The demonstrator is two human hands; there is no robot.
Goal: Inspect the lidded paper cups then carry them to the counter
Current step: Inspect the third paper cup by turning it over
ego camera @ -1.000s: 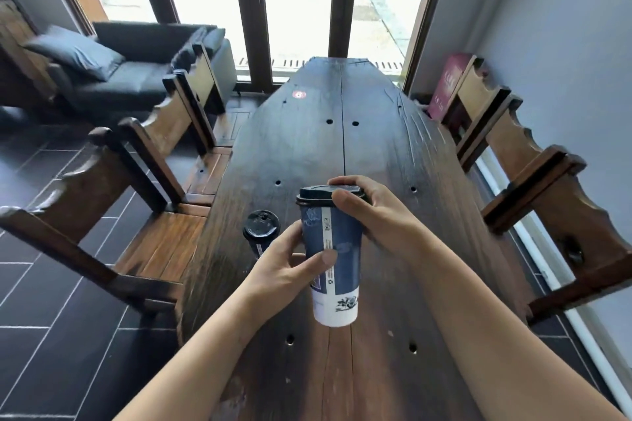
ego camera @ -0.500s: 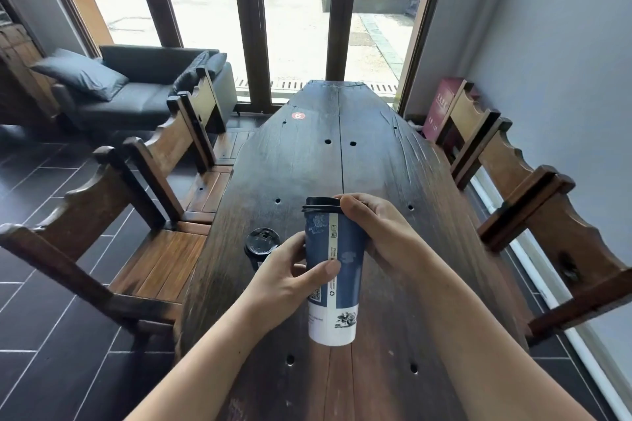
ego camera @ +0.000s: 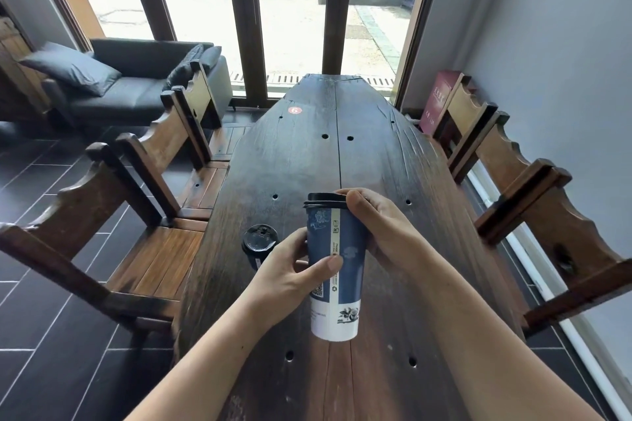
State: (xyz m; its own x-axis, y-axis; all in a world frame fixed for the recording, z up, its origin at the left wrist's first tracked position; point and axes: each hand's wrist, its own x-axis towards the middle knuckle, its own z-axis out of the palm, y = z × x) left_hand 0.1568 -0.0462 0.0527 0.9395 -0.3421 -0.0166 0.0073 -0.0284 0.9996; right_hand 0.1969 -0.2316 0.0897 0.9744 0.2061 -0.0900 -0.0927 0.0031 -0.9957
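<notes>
A tall blue and white paper cup (ego camera: 342,287) with a black lid is held upright above the dark wooden table (ego camera: 307,161). My left hand (ego camera: 290,273) grips its side, thumb across the front. My right hand (ego camera: 383,232) wraps the upper part, fingers at the lid's rim. A second, shorter cup with a black lid (ego camera: 259,243) stands on the table just left of my left hand, its body mostly hidden behind that hand.
Wooden chairs (ego camera: 143,243) line the left side of the long table, and more chairs (ego camera: 533,202) the right. A dark sofa (ego camera: 136,85) with cushions sits at the back left. Tall windows stand beyond the table's far end. A grey wall runs along the right.
The view has tilted upward, showing more of the windows. The cup has turned slightly in my hands, so its seam and printed strip now face me. The second cup has not moved.
</notes>
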